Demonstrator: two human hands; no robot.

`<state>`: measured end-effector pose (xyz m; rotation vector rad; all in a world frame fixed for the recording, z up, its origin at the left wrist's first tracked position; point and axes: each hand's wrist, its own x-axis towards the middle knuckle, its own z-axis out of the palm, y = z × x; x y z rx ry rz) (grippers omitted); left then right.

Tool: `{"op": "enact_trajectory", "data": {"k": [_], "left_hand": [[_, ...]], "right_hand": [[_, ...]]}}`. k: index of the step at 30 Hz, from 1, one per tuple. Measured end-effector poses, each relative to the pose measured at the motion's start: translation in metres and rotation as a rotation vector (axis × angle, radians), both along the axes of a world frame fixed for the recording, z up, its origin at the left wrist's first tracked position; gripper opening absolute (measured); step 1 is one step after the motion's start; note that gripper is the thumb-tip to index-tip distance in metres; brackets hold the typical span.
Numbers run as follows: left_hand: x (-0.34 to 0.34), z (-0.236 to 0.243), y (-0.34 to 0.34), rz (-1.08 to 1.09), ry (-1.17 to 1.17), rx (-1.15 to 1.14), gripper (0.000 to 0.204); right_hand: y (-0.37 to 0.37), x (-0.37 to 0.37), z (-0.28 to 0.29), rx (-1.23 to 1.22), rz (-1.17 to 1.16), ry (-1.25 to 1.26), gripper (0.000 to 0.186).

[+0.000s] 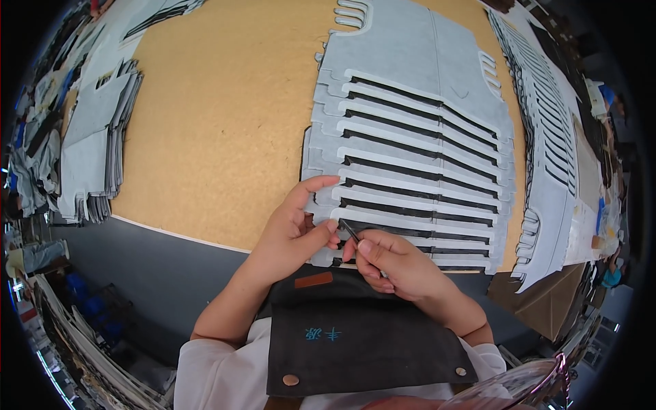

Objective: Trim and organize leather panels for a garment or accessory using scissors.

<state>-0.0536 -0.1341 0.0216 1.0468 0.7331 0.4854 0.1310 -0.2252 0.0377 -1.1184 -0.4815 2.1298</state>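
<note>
Several light grey, leather-like panels lie overlapped in a stepped stack, with black strips showing between pale bands. At the left edge of the nearer rows is my left hand. Its index finger stretches along the stack, while the thumb and curled fingers close on a panel's edge. My right hand grips a slim dark pointed tool, whose exact kind I cannot make out. The tool's tip rests by the left end of a black strip, close to my left thumb.
The stack lies on a tan board that ends just before my apron. A pile of grey cut pieces sits at the board's left. On the right lies another row of layered grey panels, beside a brown box.
</note>
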Motion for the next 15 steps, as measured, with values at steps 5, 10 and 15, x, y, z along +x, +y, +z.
{"op": "enact_trajectory", "data": {"k": [5, 10, 15], "left_hand": [[0.0004, -0.0003, 0.0005, 0.008, -0.013, -0.008, 0.052], [0.0011, -0.0003, 0.0007, 0.010, -0.021, -0.020, 0.053], [0.0009, -0.0005, 0.0007, 0.005, -0.021, -0.022, 0.053]], "right_hand": [[0.0002, -0.0015, 0.0005, -0.003, -0.005, -0.011, 0.030], [0.0000, -0.0016, 0.0005, 0.001, -0.008, -0.012, 0.030], [0.0010, -0.0025, 0.0013, 0.004, -0.005, -0.022, 0.030]]}}
